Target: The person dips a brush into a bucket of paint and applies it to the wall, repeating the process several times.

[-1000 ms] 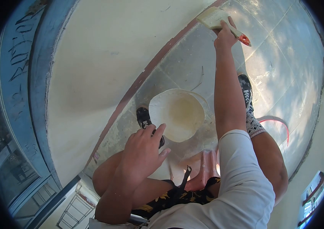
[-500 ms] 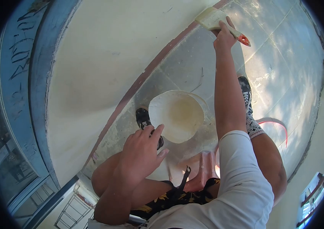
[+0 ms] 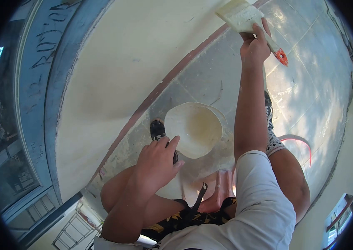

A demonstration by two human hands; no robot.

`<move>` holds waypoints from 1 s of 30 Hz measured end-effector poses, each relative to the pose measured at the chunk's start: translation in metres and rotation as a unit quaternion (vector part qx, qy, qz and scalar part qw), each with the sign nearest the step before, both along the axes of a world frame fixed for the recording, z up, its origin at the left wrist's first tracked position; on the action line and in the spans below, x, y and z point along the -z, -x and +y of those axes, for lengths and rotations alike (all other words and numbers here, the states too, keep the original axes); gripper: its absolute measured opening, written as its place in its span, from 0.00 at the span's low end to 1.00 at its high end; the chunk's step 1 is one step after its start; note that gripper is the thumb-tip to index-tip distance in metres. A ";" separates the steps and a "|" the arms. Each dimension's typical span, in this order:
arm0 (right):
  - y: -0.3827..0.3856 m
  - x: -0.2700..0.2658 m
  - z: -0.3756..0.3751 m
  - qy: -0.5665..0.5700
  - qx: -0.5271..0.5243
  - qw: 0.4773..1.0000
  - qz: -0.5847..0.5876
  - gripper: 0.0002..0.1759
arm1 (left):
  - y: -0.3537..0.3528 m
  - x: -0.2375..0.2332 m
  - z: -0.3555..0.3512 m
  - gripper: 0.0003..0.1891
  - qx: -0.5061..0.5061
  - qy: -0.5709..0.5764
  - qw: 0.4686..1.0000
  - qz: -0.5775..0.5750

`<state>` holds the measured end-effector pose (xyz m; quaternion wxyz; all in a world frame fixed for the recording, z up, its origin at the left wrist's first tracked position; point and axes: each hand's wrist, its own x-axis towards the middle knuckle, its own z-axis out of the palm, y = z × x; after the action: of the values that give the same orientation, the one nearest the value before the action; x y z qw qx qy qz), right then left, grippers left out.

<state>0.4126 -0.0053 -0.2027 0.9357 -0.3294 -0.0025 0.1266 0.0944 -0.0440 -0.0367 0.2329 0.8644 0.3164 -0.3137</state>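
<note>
My right hand (image 3: 255, 45) is stretched far forward, fingers wrapped round the handle of a wide paintbrush (image 3: 245, 17). The brush's bristles and body are coated in cream paint, and its handle end is red with a hole. Its bristle end overlaps the cream wall (image 3: 130, 50) low down, near the red-brown strip along the floor. Close to my body, my left hand (image 3: 157, 160) hovers over my bent leg with thumb and fingers apart and nothing in it. Just beyond it stands a round whitish tub (image 3: 195, 131) with cream paint inside.
A reddish plastic stool (image 3: 220, 189) shows between my legs. My shoes flank the tub on the tiled floor (image 3: 301, 79). A thin red hoop-like strip (image 3: 299, 143) lies by my right leg. At the left is a blue window frame (image 3: 37, 96) with writing on it.
My right hand and the paintbrush have shifted slightly right and nearer in view. The whole view has turned a little, and my left hand has barely moved.
</note>
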 end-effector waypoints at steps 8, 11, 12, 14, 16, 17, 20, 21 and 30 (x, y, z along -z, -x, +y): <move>0.000 -0.106 0.008 0.005 -0.012 0.998 -0.066 0.23 | 0.035 0.004 -0.010 0.31 -0.026 -0.026 0.998 -0.040; 0.005 -0.134 -0.025 0.007 0.022 0.997 -0.079 0.26 | 0.058 0.004 0.000 0.31 -0.061 -0.043 0.996 -0.047; 0.010 -0.137 -0.037 0.010 0.005 0.998 -0.063 0.26 | 0.065 0.001 0.003 0.31 -0.076 -0.048 0.995 -0.033; 0.027 -0.140 -0.063 0.024 -0.019 0.998 -0.050 0.26 | 0.079 -0.005 0.010 0.32 -0.107 -0.046 0.993 -0.015; 0.042 -0.147 -0.085 0.046 -0.063 0.996 -0.050 0.27 | 0.088 -0.013 0.010 0.32 -0.108 -0.051 0.993 0.004; 0.050 -0.151 -0.098 0.054 -0.069 0.995 -0.052 0.27 | 0.094 -0.013 0.007 0.32 -0.113 -0.042 0.993 0.002; 0.076 -0.177 -0.124 0.054 -0.118 0.990 -0.051 0.28 | 0.113 -0.014 -0.003 0.29 -0.148 -0.038 0.986 -0.061; 0.087 -0.189 -0.134 0.084 -0.141 0.984 -0.065 0.29 | 0.120 -0.011 -0.014 0.29 -0.151 -0.040 0.986 -0.065; 0.147 -0.235 -0.213 0.255 -0.253 0.918 -0.170 0.27 | 0.130 0.212 -0.227 0.36 -0.074 0.260 0.949 0.165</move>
<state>0.2661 -0.2184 0.0320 0.7420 -0.5620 -0.2123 0.2976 -0.0355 -0.2711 -0.2484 0.4168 0.6844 0.3206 -0.5050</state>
